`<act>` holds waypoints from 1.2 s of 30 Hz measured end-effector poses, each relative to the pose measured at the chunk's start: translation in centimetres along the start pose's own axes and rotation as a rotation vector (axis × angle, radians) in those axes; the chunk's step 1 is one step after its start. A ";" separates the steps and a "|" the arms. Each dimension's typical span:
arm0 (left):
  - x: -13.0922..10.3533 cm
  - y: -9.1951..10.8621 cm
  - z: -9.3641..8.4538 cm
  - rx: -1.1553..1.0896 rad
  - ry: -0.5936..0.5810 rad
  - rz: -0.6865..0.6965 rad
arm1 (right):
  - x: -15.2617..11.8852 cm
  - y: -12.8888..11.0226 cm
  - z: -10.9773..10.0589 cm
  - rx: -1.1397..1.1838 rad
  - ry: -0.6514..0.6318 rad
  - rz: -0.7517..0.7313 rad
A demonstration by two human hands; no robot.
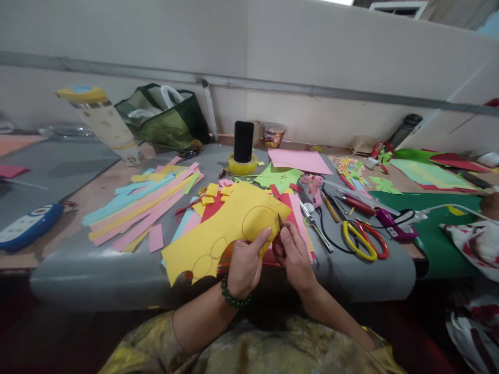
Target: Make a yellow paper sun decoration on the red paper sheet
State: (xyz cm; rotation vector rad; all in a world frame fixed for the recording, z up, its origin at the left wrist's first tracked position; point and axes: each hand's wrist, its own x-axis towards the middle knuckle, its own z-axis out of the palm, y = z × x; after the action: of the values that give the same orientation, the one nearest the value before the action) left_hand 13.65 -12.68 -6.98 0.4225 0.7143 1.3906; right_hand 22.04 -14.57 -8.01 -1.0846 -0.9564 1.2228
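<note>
My left hand, with a dark green bead bracelet at its wrist, pinches the lower edge of a yellow sheet. Drawn circles mark the sheet, and its lower edge has curved cut-outs. My right hand is closed round small scissors, whose handles are mostly hidden by the fingers. The blades lie at the sheet's right part, beside the largest circle. Under the sheet are red and pink papers and small yellow pieces.
Paper strips lie left. Right are a pink glue gun, a cutter knife, and yellow-handled scissors. Behind stand a phone on a tape roll, a bottle and a green bag.
</note>
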 end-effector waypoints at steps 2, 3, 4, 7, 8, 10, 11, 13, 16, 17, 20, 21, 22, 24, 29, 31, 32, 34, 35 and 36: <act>0.0 0.0 0.0 0.006 -0.013 -0.003 | 0.0 -0.1 -0.2 -0.012 -0.007 0.004; -0.1 0.0 -0.1 0.013 -0.019 -0.005 | 0.0 -0.1 -0.3 -0.016 -0.011 0.004; -0.1 0.0 -0.1 0.021 -0.022 -0.006 | 0.0 -0.2 -0.3 -0.021 -0.015 0.003; -0.2 0.0 -0.1 0.049 -0.018 -0.004 | 0.1 -0.2 -0.6 -0.037 -0.027 -0.002; -0.2 0.0 -0.2 0.058 -0.016 -0.003 | 0.1 -0.2 -0.6 -0.043 -0.030 -0.003; -0.2 0.0 -0.2 0.075 -0.020 -0.007 | 0.1 -0.3 -0.7 -0.050 -0.035 -0.003; -0.2 0.0 -0.3 0.083 -0.025 -0.012 | 0.1 -0.3 -0.8 -0.050 -0.037 -0.003; -0.2 0.0 -0.4 0.103 -0.040 -0.020 | 0.1 -0.4 -0.9 -0.052 -0.047 -0.002; -0.2 0.0 -0.6 0.128 -0.064 -0.012 | 0.1 -0.7 -1.1 -0.064 -0.062 0.007; -0.2 -0.1 -0.7 0.135 -0.071 -0.008 | 0.1 -0.7 -1.2 -0.068 -0.063 0.013; -0.3 -0.1 -0.9 0.146 -0.083 -0.007 | 0.1 -0.9 -1.3 -0.069 -0.050 0.033; -0.3 -0.1 -1.0 0.148 -0.085 -0.008 | 0.1 -0.9 -1.3 -0.071 -0.047 0.035; -0.3 -0.1 -1.0 0.151 -0.089 -0.010 | 0.1 -0.9 -1.3 -0.076 -0.046 0.035; -0.4 -0.1 -1.1 0.161 -0.096 -0.015 | 0.1 -1.0 -1.4 -0.092 -0.054 0.032; -0.3 0.0 -1.3 0.205 -0.104 -0.036 | 0.1 -1.2 -1.7 -0.115 -0.069 0.013; -0.3 0.2 -1.4 0.221 -0.103 -0.045 | 0.1 -1.2 -1.9 -0.115 -0.069 0.015; -0.3 0.3 -1.4 0.228 -0.104 -0.049 | 0.0 -1.2 -2.0 -0.115 -0.069 0.017; -0.3 0.4 -1.5 0.240 -0.108 -0.057 | 0.0 -1.2 -2.1 -0.122 -0.075 0.023; -0.3 0.5 -1.5 0.246 -0.115 -0.060 | 0.0 -1.3 -2.2 -0.128 -0.081 0.025; -0.3 0.6 -1.5 0.252 -0.123 -0.064 | 0.0 -1.3 -2.3 -0.133 -0.086 0.027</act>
State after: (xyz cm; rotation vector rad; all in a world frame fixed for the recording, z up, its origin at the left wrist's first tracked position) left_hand 12.20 -13.08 -7.63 0.6720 0.7973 1.2073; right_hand 24.53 -14.82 -7.28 -1.1592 -1.1053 1.2501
